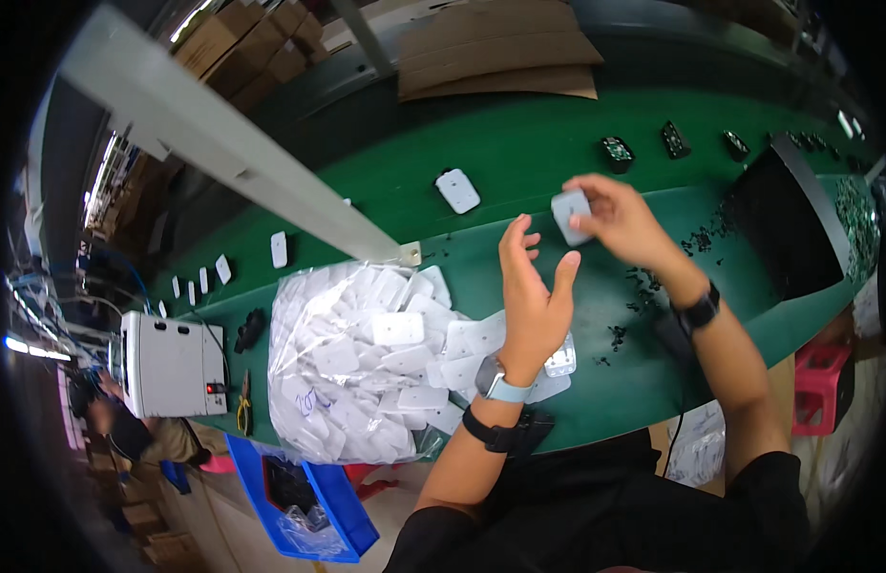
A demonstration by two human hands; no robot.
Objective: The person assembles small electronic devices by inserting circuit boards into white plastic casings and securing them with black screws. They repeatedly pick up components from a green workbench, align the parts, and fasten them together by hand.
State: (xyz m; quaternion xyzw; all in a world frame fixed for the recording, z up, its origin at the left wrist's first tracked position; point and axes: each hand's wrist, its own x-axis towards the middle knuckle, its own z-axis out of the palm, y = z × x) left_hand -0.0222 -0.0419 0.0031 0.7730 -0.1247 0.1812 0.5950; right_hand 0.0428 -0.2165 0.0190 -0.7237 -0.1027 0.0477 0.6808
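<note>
Between the thumb and fingers of my right hand point(620, 218) is a small white plastic cover point(570, 216) with rounded corners, held above the green bench. My left hand point(537, 296) is raised just left of it, thumb and fingers apart, with nothing in it. Below and left of that hand, loose white covers point(462, 372) spill from a clear plastic bag point(314, 358) packed with more of them. One cover point(560, 358) lies inner side up beside my left wrist. Farther off, a white cover on a dark housing point(457, 191) sits on the green belt.
Dark housings with circuit boards point(616, 153) stand on the belt at the far right. Small black parts point(643, 291) are scattered near my right forearm, beside a black bin point(791, 220). A grey post point(242, 153) rises behind the bag. Pliers point(243, 406) and a white machine point(171, 368) are at left.
</note>
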